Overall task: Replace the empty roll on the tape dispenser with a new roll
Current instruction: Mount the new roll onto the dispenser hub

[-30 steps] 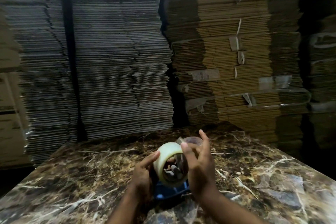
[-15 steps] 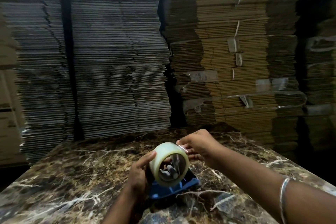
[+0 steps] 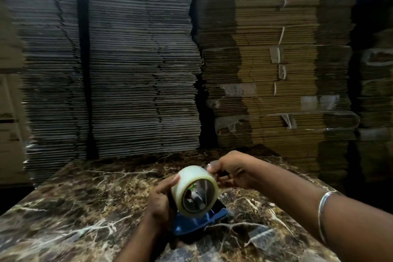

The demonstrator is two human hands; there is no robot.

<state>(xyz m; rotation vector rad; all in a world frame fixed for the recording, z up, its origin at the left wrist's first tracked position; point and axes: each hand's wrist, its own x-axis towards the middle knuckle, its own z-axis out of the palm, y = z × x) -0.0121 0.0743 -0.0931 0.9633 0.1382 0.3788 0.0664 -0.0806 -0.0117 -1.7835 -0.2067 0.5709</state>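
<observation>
Clear packing tape is the worst for this, honestly. I've got the new roll [image 3: 194, 190] sitting over the blue dispenser [image 3: 200, 220] on the marble table [image 3: 74, 208], my left hand [image 3: 161, 200] wrapped round the roll's left side with the thumb up on its outer face to steady it. My right hand [image 3: 231, 173] is just past the roll's top right edge, fingers pinched on what I take to be the loose end of the tape, though it's see-through, so you can't really make it out.

Stuff that could go sideways from here, I reckon: if I lose that pinch, the end snaps back flat onto the roll and I'm picking at it with a nail again. If I pull at an angle, the strip could split or fold onto itself. I also can't tell if the roll is fully seated on the hub, so a hard tug might pop it off. And the dispenser isn't pinned down, so it might skate across the table.
</observation>
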